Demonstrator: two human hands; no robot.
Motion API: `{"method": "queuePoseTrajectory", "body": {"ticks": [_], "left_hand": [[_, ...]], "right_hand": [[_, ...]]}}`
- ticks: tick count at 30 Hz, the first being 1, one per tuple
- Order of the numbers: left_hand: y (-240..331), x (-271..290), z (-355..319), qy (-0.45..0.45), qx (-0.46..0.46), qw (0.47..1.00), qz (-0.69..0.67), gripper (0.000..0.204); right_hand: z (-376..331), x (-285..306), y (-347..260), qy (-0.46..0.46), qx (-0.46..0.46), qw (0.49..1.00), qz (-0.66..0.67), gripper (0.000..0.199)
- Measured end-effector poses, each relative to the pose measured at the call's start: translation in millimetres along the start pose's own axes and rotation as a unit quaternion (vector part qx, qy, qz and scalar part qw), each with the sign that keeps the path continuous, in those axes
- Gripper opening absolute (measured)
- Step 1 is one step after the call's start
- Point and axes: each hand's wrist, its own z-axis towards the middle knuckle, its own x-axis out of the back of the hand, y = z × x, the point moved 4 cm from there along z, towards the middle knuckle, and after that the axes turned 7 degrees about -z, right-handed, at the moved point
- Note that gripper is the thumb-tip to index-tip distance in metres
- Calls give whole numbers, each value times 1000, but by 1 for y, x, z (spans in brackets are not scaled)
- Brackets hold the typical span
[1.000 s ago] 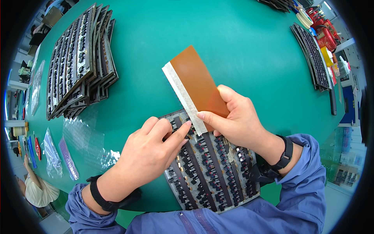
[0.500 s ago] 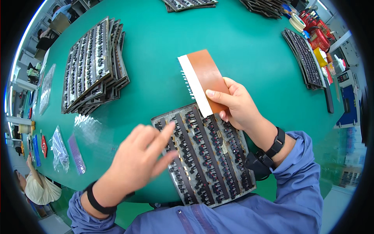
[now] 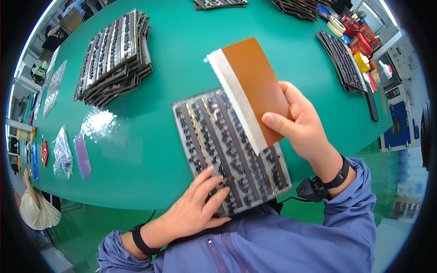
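In my right hand (image 3: 305, 125) is a flat orange-brown sheet (image 3: 257, 77) with a white strip (image 3: 234, 93) along its left edge, gripped between thumb and fingers. It is held tilted over the upper right of a flat rectangular panel (image 3: 227, 157), hiding part of it. Rows of small black components, with dark bars between them, cover the panel. My left hand (image 3: 195, 204) lies on the panel's lower left, fingers spread, holding nothing. The panel's near edge reaches toward my body.
Similar panels are piled in a stack (image 3: 109, 54) at far left, with another stack (image 3: 296, 8) at the back. More panels (image 3: 339, 59) lie right, beside a black handle (image 3: 372, 107) and red boxes (image 3: 362, 43). A plastic bag (image 3: 62, 154) and purple strip (image 3: 83, 157) lie left.
My left hand has come down from above onto the panel's lower left. The sheet now overlaps more of the panel. Small bits along its white edge earlier no longer show, except near the top corner.
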Motion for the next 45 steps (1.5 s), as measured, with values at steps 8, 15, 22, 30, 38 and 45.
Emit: {"method": "queuePoseTrajectory", "body": {"ticks": [8,15,22,30,38,45], "left_hand": [[-13,0,18,61,-17,997,32,55],[-5,-3,12,79,-171,981,39,15],[-7,-4,11,78,-179,980,29,20],[-7,-6,13,84,-161,983,24,32],[-11,-7,18,57,-124,991,-11,33],[-10,-5,15,65,-137,988,11,35]], "right_hand": [[-60,-18,49,-5,-39,983,-181,28],[-65,-18,62,-7,-31,962,-271,23],[-63,-24,54,-64,-6,945,-321,18],[-61,-27,51,-81,11,935,-344,16],[-62,-22,54,-38,-15,956,-291,17],[-62,-22,56,-39,-4,948,-317,18]]}}
